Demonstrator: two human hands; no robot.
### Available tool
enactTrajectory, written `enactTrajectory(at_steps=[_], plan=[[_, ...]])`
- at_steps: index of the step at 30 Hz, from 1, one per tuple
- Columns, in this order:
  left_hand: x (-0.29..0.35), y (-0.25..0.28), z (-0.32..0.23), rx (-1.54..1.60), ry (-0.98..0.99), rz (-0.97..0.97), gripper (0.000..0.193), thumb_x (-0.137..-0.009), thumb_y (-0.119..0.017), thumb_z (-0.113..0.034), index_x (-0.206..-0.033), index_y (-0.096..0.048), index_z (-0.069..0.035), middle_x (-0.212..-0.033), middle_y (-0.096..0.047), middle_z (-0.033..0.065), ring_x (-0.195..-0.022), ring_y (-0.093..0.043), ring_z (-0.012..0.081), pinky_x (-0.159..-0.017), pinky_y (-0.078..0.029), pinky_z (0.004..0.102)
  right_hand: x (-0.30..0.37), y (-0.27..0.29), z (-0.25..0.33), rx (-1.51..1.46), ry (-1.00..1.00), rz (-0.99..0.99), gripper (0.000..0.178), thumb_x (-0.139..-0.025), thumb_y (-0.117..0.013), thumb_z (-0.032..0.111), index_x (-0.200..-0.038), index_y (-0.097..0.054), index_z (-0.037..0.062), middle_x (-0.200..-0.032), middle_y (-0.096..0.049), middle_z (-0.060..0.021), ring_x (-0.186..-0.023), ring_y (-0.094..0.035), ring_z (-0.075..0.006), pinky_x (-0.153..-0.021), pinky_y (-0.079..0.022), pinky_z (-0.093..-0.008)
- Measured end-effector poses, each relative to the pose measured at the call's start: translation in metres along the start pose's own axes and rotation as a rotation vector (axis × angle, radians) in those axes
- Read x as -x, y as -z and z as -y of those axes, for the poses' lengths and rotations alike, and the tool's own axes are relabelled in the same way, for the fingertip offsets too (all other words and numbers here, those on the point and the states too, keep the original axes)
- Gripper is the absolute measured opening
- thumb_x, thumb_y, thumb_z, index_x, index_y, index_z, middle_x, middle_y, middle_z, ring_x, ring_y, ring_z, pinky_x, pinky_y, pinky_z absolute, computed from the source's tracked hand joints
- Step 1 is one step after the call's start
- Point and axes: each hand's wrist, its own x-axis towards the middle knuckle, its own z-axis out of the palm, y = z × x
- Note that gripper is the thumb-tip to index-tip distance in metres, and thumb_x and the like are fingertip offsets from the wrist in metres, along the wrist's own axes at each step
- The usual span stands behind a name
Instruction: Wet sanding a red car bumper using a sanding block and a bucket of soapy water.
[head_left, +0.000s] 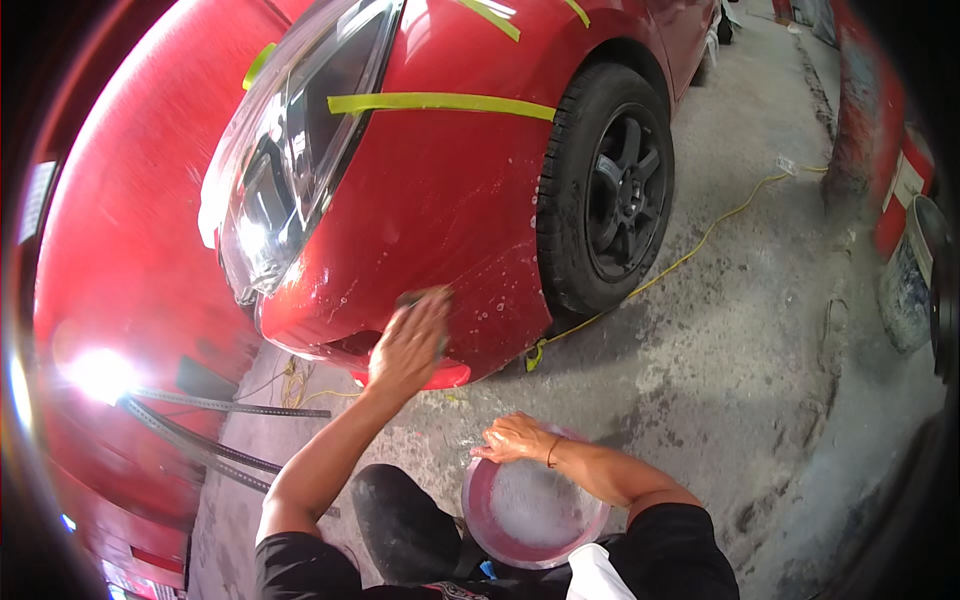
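Red paint, wet and beaded with droplets, covers the car bumper [440,230] that fills the upper middle of the head view, where the left hand [408,345] presses a dark pad [420,298], mostly hidden beneath the palm, flat against its lower edge. Right hand [515,438], lower centre of the frame, rests with fingers curled over the rim of a pink basin [530,515] of soapy water on the concrete floor [760,340]. Strips of yellow-green masking tape [440,102] cross the bodywork above, beside the headlight [290,160] and the black front wheel [610,190], and a yellow cord [690,255] trails across the floor toward the right.
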Motion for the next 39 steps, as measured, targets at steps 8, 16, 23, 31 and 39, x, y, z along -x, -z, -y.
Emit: enactTrajectory(at_steps=[8,16,23,31,39], plan=[[-0.119,0.046,-0.011,-0.03,0.011,-0.031,0.056,-0.095,-0.045,-0.023,-0.144,-0.037,0.003,-0.156,-0.029,0.0159,-0.145,-0.026,0.0263,-0.119,-0.019,0.0423,-0.006,0.0,-0.001,0.006,0.036,0.021,0.059,-0.09,-0.052,0.054,-0.063,-0.066,0.0036,-0.061,-0.063,-0.0217,-0.063,-0.066,-0.0408,-0.057,-0.053,-0.0497],[-0.063,0.058,0.024,0.182,0.403,0.011,0.064,-0.094,-0.054,-0.025,-0.146,-0.031,0.003,-0.155,-0.027,0.0215,-0.144,-0.025,0.0344,-0.116,-0.022,0.0492,-0.003,-0.002,0.0,-0.007,-0.022,0.055,0.054,-0.088,-0.055,0.054,-0.067,-0.07,0.0064,-0.067,-0.066,-0.0183,-0.071,-0.068,-0.038,-0.065,-0.053,-0.0487],[-0.106,0.064,0.033,0.147,0.306,-0.129,0.061,-0.093,-0.053,-0.027,-0.145,-0.035,0.001,-0.153,-0.031,0.0216,-0.143,-0.027,0.0336,-0.116,-0.02,0.0493,0.001,0.004,-0.004,-0.007,-0.051,0.036,0.055,-0.088,-0.055,0.054,-0.068,-0.07,0.0053,-0.068,-0.067,-0.019,-0.069,-0.068,-0.0388,-0.065,-0.054,-0.049],[-0.112,0.083,0.057,0.041,0.401,-0.217,0.066,-0.094,-0.052,-0.029,-0.145,-0.029,0.006,-0.153,-0.024,0.0279,-0.141,-0.026,0.0433,-0.116,-0.019,0.0507,-0.01,-0.004,0.001,-0.006,0.012,0.042,0.054,-0.088,-0.056,0.053,-0.066,-0.069,0.0054,-0.066,-0.066,-0.0186,-0.069,-0.068,-0.0386,-0.064,-0.054,-0.0486],[-0.031,0.059,0.049,0.055,0.594,-0.17,0.07,-0.089,-0.059,-0.025,-0.141,-0.03,0.013,-0.152,-0.024,0.03,-0.142,-0.022,0.0458,-0.113,-0.02,0.0559,-0.004,-0.001,-0.002,0.016,0.026,0.071,0.053,-0.09,-0.052,0.054,-0.083,-0.07,0.005,-0.069,-0.067,-0.0208,-0.068,-0.068,-0.0404,-0.066,-0.054,-0.0519]])
